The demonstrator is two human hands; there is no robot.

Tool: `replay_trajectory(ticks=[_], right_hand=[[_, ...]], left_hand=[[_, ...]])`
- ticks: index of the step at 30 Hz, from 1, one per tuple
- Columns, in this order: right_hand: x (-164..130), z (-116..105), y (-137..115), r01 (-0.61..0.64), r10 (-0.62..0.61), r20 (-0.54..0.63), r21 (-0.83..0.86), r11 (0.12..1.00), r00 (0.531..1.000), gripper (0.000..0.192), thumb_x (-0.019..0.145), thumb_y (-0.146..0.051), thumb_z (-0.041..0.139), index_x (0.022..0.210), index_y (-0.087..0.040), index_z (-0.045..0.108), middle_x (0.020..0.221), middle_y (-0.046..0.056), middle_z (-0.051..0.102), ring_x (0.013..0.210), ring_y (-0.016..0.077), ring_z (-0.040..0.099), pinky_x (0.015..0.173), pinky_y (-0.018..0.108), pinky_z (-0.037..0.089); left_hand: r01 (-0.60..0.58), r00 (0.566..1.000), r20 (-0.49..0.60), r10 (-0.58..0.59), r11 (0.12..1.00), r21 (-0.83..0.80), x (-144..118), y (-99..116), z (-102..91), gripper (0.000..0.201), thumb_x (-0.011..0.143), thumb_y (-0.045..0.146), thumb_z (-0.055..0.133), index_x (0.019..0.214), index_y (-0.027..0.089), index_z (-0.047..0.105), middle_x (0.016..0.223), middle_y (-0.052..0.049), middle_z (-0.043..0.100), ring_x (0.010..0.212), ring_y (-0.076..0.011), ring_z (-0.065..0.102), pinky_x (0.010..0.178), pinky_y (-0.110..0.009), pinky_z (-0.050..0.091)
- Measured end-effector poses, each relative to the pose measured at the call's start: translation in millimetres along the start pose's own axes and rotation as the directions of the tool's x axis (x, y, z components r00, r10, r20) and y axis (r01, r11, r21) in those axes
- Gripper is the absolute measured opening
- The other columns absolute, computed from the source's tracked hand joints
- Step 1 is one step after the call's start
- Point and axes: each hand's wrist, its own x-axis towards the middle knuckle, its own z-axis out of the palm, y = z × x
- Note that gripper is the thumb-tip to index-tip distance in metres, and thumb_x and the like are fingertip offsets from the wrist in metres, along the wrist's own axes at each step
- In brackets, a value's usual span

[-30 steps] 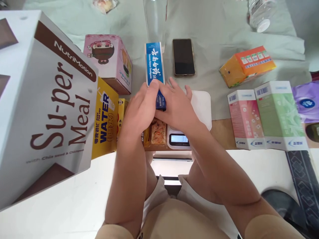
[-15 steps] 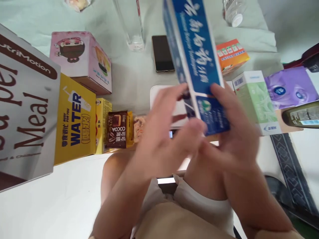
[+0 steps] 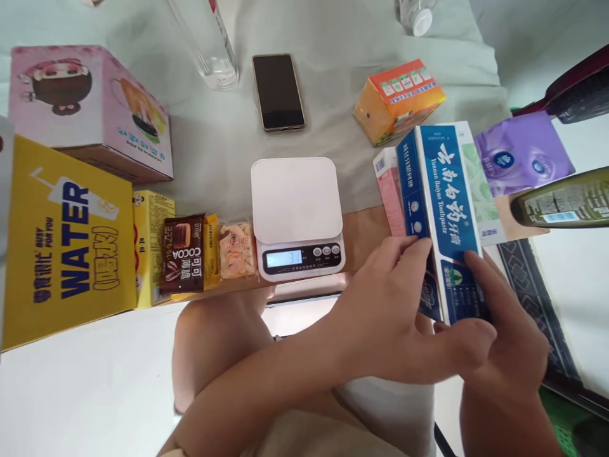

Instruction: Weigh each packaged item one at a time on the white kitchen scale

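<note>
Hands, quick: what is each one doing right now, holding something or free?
Left hand: closed on the lower end of the blue toothpaste box.
Right hand: closed on the same toothpaste box, from its right side.

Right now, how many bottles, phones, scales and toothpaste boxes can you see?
Bottles: 3 (clear bottle, white-capped bottle, dark bottle)
Phone: 1
Scale: 1
Toothpaste box: 1
Total: 6
</note>
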Motion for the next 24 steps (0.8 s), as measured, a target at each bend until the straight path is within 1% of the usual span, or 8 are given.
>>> replay_trajectory(ticks=[3,6,9,13,17,20,22,24], right_hand=[[16,6,-4,0.13,-0.131,0.001,0.133,0.983,0.991,0.096,0.071,-0.054,0.088,0.16,-0.048,0.054,0.157,0.01,0.066,0.131,0.0454,0.071,0.097,0.053,0.072],[26,14,-3,0.21,-0.205,-0.054,0.098,0.973,0.977,0.084,0.079,-0.047,0.083,0.158,-0.048,0.057,0.156,0.007,0.065,0.131,0.0419,0.072,0.101,0.051,0.072],[27,23,5,0.263,-0.261,-0.063,0.037,0.964,0.963,0.076,0.087,-0.038,0.076,0.159,-0.047,0.055,0.16,0.006,0.063,0.133,0.0381,0.073,0.102,0.051,0.072],[23,33,17,0.348,-0.33,-0.18,0.079,0.934,0.927,0.064,0.09,-0.035,0.077,0.153,-0.04,0.064,0.153,0.01,0.07,0.132,0.0385,0.075,0.104,0.059,0.071],[17,39,18,0.378,-0.345,-0.253,0.098,0.92,0.904,0.057,0.09,-0.024,0.075,0.145,-0.041,0.07,0.135,0.007,0.081,0.138,0.0357,0.072,0.117,0.061,0.063],[12,39,15,0.356,-0.326,-0.222,0.112,0.928,0.919,0.045,0.091,-0.018,0.071,0.132,-0.036,0.076,0.123,0.005,0.085,0.139,0.0332,0.072,0.124,0.061,0.056],[9,40,17,0.33,-0.307,-0.174,0.122,0.936,0.936,0.036,0.092,-0.02,0.067,0.123,-0.034,0.078,0.117,0.004,0.085,0.138,0.0334,0.073,0.126,0.063,0.053],[9,44,26,0.307,-0.283,-0.207,0.098,0.947,0.937,0.029,0.09,-0.03,0.068,0.114,-0.039,0.079,0.111,0.005,0.085,0.131,0.0368,0.076,0.122,0.067,0.054]], left_hand=[[0.001,1.0,-0.016,-0.001,1.0,0.0,4,-3,-1.4,0.083,0.085,0.075,0.068,0.145,0.018,0.06,0.154,-0.021,0.055,0.139,-0.0417,0.06,0.122,-0.065,0.054],[-0.022,0.999,-0.039,0.023,1.0,0.016,8,-5,-3.5,0.091,0.09,0.073,0.064,0.158,0.015,0.051,0.161,-0.022,0.052,0.151,-0.0397,0.053,0.129,-0.062,0.049],[0.024,1.0,-0.012,-0.023,0.998,0.059,11,-6,-4.5,0.104,0.092,0.076,0.056,0.17,0.008,0.036,0.179,-0.022,0.033,0.166,-0.0389,0.037,0.138,-0.062,0.036],[0.049,0.997,0.06,-0.055,0.994,0.095,14,-11,-3.3,0.112,0.092,0.077,0.052,0.176,0.011,0.021,0.187,-0.016,0.009,0.177,-0.0357,0.01,0.141,-0.065,0.025],[0.065,0.993,0.09,-0.076,0.99,0.124,18,-15,-3.2,0.113,0.09,0.073,0.057,0.177,0.011,0.018,0.187,-0.014,0.006,0.176,-0.0367,0.008,0.138,-0.067,0.029],[0.065,0.993,0.085,-0.078,0.988,0.143,21,-16,-3.7,0.112,0.091,0.065,0.058,0.177,0.007,0.017,0.187,-0.017,0.005,0.176,-0.0361,0.01,0.138,-0.067,0.031],[0.051,0.994,0.093,-0.066,0.987,0.153,22,-16,-3.6,0.109,0.092,0.06,0.058,0.176,0.004,0.017,0.186,-0.019,0.007,0.177,-0.035,0.008,0.139,-0.065,0.03],[0.034,0.995,0.088,-0.048,0.989,0.147,22,-16,-3.1,0.107,0.093,0.059,0.059,0.175,0.004,0.019,0.186,-0.02,0.008,0.176,-0.0362,0.007,0.139,-0.065,0.03]])
